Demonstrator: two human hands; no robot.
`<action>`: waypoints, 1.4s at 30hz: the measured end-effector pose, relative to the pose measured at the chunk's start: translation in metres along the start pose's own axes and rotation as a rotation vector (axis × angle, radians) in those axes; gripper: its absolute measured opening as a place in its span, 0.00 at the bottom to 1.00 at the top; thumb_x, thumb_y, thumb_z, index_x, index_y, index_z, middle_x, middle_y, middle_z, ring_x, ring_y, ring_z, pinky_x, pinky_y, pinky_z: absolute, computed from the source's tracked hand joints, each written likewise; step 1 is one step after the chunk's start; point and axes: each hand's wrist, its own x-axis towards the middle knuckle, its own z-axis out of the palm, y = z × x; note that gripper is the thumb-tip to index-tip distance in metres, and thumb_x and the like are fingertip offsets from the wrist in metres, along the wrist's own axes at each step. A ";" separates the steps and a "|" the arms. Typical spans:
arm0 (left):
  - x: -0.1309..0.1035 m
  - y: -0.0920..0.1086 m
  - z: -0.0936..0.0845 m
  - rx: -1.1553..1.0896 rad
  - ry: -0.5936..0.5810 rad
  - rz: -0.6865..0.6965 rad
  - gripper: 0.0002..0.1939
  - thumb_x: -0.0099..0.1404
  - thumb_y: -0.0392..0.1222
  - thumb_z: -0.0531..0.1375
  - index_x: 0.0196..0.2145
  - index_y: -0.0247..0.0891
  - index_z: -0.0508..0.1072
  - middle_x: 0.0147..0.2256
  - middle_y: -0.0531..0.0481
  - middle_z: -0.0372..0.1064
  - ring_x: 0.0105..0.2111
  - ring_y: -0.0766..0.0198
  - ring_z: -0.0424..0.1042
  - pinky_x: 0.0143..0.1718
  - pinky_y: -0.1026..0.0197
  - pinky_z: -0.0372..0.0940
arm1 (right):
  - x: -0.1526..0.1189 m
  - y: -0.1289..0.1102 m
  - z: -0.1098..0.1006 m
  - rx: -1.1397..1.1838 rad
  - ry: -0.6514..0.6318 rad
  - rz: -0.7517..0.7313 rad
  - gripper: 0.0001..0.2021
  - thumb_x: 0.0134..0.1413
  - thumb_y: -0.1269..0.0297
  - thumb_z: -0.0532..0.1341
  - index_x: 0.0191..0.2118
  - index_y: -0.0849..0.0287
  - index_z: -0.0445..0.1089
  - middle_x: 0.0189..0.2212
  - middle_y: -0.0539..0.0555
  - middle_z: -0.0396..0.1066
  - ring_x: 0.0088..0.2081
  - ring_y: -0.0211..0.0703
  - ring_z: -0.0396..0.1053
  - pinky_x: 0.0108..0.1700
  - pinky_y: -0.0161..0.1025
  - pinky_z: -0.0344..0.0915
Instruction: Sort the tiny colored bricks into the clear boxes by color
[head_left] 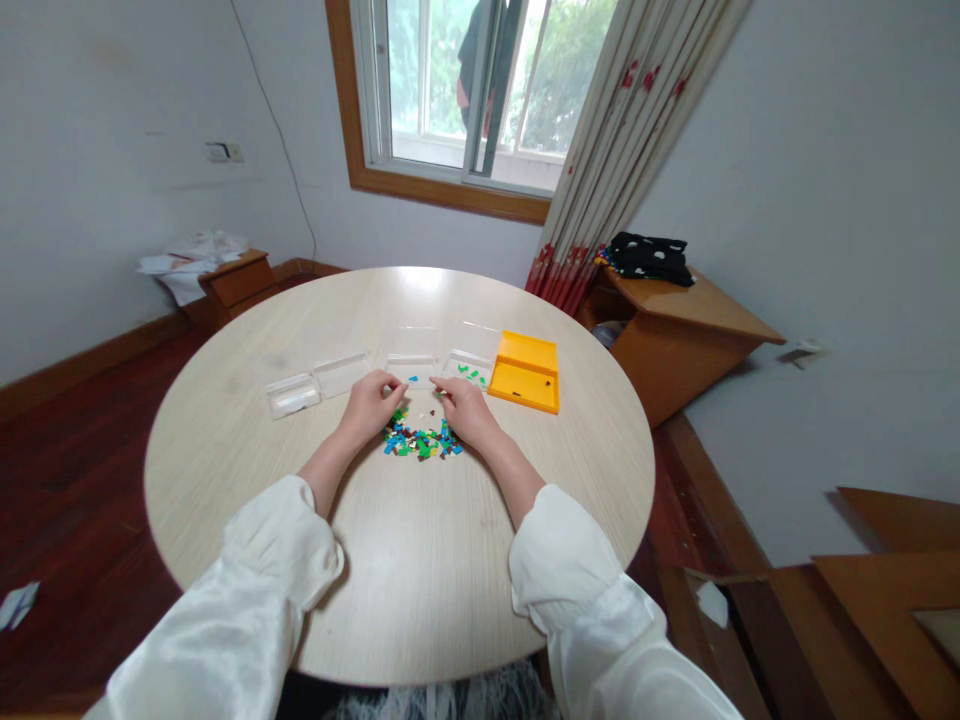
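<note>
A loose pile of small plastic pieces (424, 443) in blue, green, brown and yellow lies on the round table between my wrists. Just beyond it, my left hand (373, 405) has its fingertips drawn together in a pinch by the middle clear box. My right hand (466, 410) is pinched too, its fingertips a little to the right of the left ones; anything in either pinch is too small to make out. Inside the middle clear box (397, 362) is a blue piece (413, 379). Green pieces (472, 373) lie in the clear box to its right.
An open yellow box (526, 346) with a few dark pieces stands right of the clear boxes. Two more clear boxes (343, 375) are on the left. The table (420, 580) has a round edge. Behind it are a window, a curtain (600, 130) and a wooden cabinet (675, 340).
</note>
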 end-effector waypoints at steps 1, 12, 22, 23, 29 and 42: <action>0.000 0.000 0.000 0.000 0.001 0.001 0.08 0.56 0.41 0.57 0.22 0.37 0.70 0.23 0.52 0.66 0.25 0.66 0.63 0.30 0.64 0.59 | 0.000 0.001 0.001 -0.003 0.002 0.002 0.21 0.49 0.81 0.53 0.47 0.59 0.72 0.40 0.57 0.74 0.44 0.44 0.69 0.51 0.45 0.62; 0.000 0.000 0.000 -0.013 -0.001 -0.004 0.08 0.56 0.41 0.57 0.22 0.37 0.70 0.23 0.52 0.67 0.25 0.66 0.63 0.30 0.63 0.59 | -0.001 -0.002 -0.001 0.035 0.034 0.030 0.19 0.48 0.80 0.54 0.44 0.60 0.73 0.39 0.57 0.75 0.40 0.42 0.70 0.48 0.43 0.66; -0.001 0.001 -0.001 -0.020 0.000 -0.006 0.08 0.55 0.41 0.57 0.22 0.37 0.70 0.23 0.52 0.66 0.24 0.67 0.62 0.29 0.64 0.58 | -0.002 -0.004 -0.002 0.063 -0.027 0.018 0.19 0.48 0.79 0.56 0.46 0.62 0.72 0.36 0.56 0.72 0.33 0.38 0.67 0.41 0.38 0.66; -0.001 0.001 -0.001 -0.022 -0.001 -0.005 0.08 0.55 0.41 0.57 0.22 0.37 0.70 0.23 0.52 0.66 0.24 0.67 0.62 0.30 0.64 0.58 | -0.002 -0.004 -0.002 0.055 -0.019 0.004 0.18 0.48 0.79 0.56 0.45 0.61 0.72 0.35 0.55 0.72 0.33 0.38 0.66 0.41 0.38 0.65; 0.000 -0.002 0.001 -0.016 0.009 -0.015 0.08 0.55 0.41 0.57 0.22 0.37 0.70 0.22 0.52 0.66 0.24 0.66 0.63 0.31 0.63 0.58 | -0.001 -0.006 -0.003 0.021 -0.024 -0.002 0.12 0.48 0.77 0.59 0.40 0.63 0.74 0.29 0.52 0.68 0.32 0.38 0.64 0.41 0.37 0.63; -0.001 0.002 -0.001 -0.008 0.006 -0.016 0.08 0.56 0.41 0.57 0.21 0.37 0.70 0.22 0.53 0.65 0.23 0.67 0.62 0.30 0.63 0.58 | -0.004 -0.019 -0.011 0.111 -0.052 0.100 0.08 0.55 0.71 0.56 0.36 0.62 0.73 0.23 0.50 0.71 0.27 0.35 0.66 0.35 0.32 0.60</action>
